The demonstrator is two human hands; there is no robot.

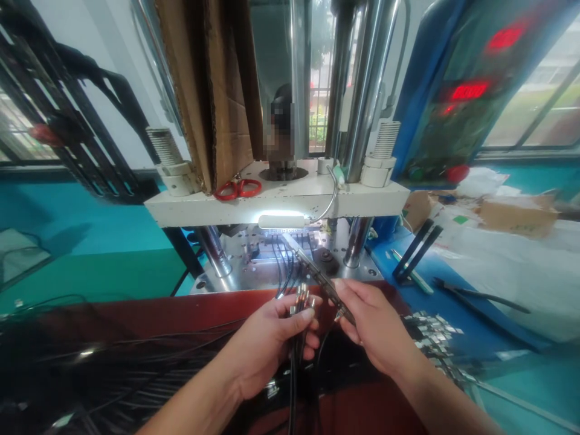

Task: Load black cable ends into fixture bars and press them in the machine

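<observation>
My left hand (281, 329) pinches a small bunch of black cables (293, 386), their metal connector ends (302, 297) pointing up above the thumb. In my right hand (369, 323) is a knife-like tool (319, 277) with a long dark handle and a pale flat tip. It slants up and left toward the press opening. Both hands are close together in front of the press bed (254, 279). Inside the lit opening, several thin black cables (281, 266) run out of a metal mould (272, 248). My right palm hides the tool's lower end.
A lamp (281, 222) shines under the white press plate (371, 202), where red-handled scissors (238, 189) and cardboard (226, 109) rest. Black cables (149, 374) spread at left. At right lie pliers (480, 293) and a pile of metal connectors (435, 331). A person (281, 124) is behind the press.
</observation>
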